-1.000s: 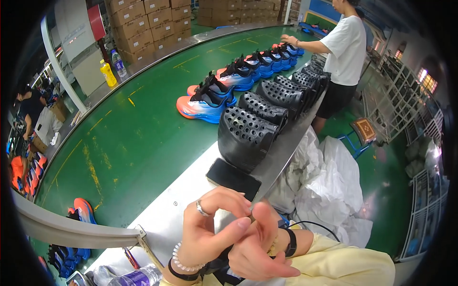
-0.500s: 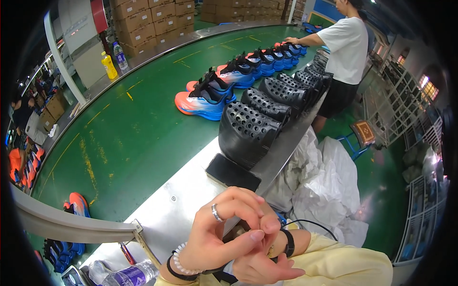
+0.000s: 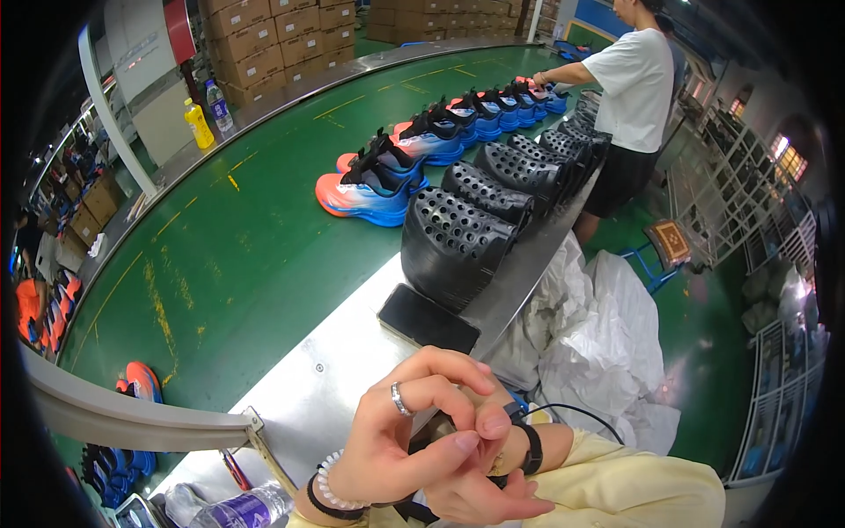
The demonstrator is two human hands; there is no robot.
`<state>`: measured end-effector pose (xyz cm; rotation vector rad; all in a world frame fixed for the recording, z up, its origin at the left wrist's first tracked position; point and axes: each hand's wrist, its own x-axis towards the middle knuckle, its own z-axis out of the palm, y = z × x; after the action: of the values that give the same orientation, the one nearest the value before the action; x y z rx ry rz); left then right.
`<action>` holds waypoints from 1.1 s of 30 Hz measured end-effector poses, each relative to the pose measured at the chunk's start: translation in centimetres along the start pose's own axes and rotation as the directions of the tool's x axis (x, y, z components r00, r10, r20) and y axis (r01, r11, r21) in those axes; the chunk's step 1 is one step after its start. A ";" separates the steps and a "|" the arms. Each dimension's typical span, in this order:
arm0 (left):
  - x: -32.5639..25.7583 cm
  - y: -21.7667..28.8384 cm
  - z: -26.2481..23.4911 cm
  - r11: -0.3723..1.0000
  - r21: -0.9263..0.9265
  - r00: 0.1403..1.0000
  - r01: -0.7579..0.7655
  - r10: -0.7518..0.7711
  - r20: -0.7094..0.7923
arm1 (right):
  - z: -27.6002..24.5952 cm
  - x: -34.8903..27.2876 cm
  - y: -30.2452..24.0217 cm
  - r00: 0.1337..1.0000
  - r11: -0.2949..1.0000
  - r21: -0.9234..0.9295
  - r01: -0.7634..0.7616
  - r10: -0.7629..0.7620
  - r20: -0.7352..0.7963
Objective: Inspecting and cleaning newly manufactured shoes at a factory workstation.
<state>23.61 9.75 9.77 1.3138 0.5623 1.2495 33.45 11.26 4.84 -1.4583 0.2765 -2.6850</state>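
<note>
The smartphone (image 3: 429, 319) lies on the metal table (image 3: 290, 396), beside a perforated black shell (image 3: 449, 260); it should be light, stiff, slippery, fragile, best taken by long edges; left hand (image 3: 414, 431) and right hand (image 3: 480, 495) touch, curled; if holding something, I cannot tell; since one second ago, the co-worker's hand (image 3: 540, 79) has lowered to far running shoes (image 3: 528, 107).
</note>
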 end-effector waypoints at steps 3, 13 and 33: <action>0.3 -0.1 0.2 1.000 0.008 1.000 0.008 -0.008 0.009 | 0.6 -0.5 -0.1 1.000 1.000 -0.001 -0.016 0.016 -0.006; 0.8 -0.2 0.3 1.000 0.025 1.000 -0.005 0.005 0.017 | 1.9 -1.5 -1.0 0.997 0.998 -0.007 -0.070 0.070 -0.023; 2.3 0.8 2.2 0.987 0.076 0.990 0.144 -0.144 -0.016 | 6.0 -3.8 -3.5 0.899 0.938 -0.260 -0.230 0.103 -0.425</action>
<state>26.04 10.78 11.79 1.3076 0.7067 1.1257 40.62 14.56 5.56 -0.8494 0.8371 -2.8640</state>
